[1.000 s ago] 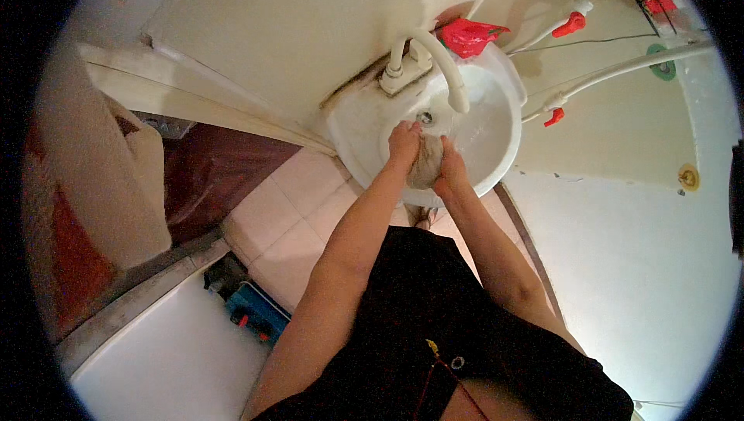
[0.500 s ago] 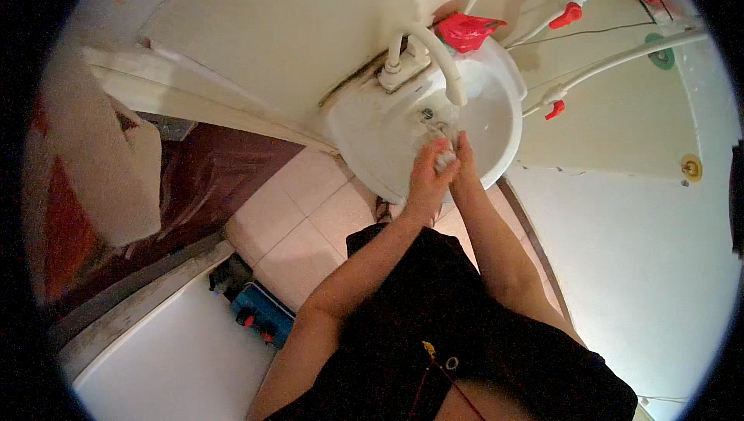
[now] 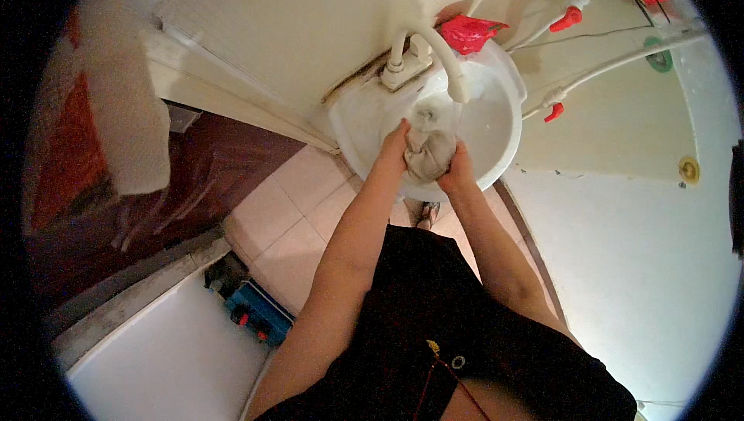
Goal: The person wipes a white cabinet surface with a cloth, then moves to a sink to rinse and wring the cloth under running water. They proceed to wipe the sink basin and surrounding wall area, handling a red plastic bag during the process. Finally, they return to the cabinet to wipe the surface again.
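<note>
A wet, greyish-white cloth is spread between my two hands, low over the white washbasin. My left hand grips its left edge, fingers partly hidden by the fabric. On the other side, my right hand is closed on the right edge. Beyond the cloth, the curved white tap reaches over the bowl, and the drain shows just past my hands.
A red plastic bag lies at the basin's back rim. White pipes with red valve handles run along the wall on the right. A blue box-like object sits at lower left beside a white surface. Pink tiles cover the floor.
The cloth was bunched between my hands, which were close together. My hands have moved apart, the left one leftward, and the cloth is now opened out between them.
</note>
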`<act>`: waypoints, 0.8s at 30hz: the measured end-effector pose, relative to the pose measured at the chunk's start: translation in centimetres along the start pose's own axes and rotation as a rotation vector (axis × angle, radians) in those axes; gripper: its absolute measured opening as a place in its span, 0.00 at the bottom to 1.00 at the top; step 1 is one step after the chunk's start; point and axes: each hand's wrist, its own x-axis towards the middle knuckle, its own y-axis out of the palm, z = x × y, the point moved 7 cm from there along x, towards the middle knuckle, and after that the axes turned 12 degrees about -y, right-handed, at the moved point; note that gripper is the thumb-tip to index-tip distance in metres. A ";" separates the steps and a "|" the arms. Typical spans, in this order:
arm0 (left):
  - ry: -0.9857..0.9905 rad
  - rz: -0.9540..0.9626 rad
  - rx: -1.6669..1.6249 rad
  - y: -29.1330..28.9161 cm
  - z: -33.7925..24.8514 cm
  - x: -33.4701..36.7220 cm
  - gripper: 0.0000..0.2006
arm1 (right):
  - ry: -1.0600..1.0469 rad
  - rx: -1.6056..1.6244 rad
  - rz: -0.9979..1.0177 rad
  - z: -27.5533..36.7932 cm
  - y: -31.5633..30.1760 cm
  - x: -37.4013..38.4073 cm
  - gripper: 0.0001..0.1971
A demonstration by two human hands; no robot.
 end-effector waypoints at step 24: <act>0.940 -0.517 1.342 10.7 1.0 -12.0 0.27 | 0.016 0.182 0.000 -1.7 -4.9 0.8 0.27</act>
